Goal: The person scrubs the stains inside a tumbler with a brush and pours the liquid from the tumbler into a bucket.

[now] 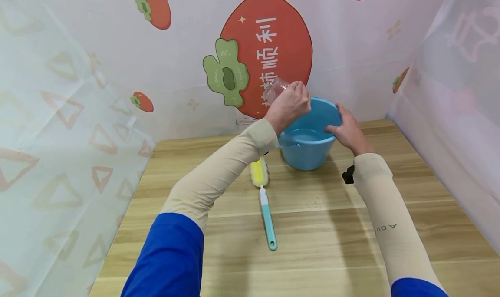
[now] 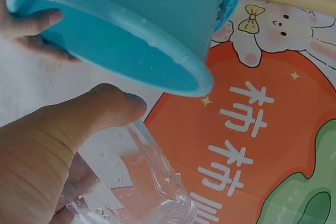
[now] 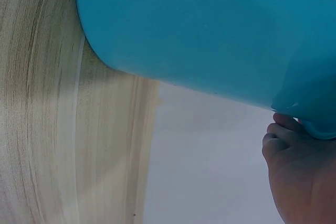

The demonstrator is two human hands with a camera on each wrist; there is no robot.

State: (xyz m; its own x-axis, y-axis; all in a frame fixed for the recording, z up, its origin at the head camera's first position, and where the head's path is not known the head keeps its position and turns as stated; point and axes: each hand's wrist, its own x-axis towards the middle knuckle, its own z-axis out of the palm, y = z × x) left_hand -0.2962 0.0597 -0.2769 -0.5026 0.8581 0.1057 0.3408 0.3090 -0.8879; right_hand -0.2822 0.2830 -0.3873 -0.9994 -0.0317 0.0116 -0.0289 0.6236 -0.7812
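Note:
My left hand [image 1: 291, 106] holds a clear cup [image 1: 275, 91] tilted above the left rim of a light blue bucket [image 1: 308, 156]. In the left wrist view, water drops cling to the wall of the cup [image 2: 149, 177], and the left thumb lies along it near one end. My right hand [image 1: 351, 130] grips the bucket's right rim, with the thumb on the inner side. Some water seems to lie in the bottom of the bucket, which stands upright on the wooden table [image 1: 312, 232].
A bottle brush [image 1: 267, 219] with a yellow and white head and a teal handle lies on the table, left of and in front of the bucket. Behind the table hangs a printed backdrop [image 1: 336, 36], with fabric sheets [image 1: 58, 114] at both sides.

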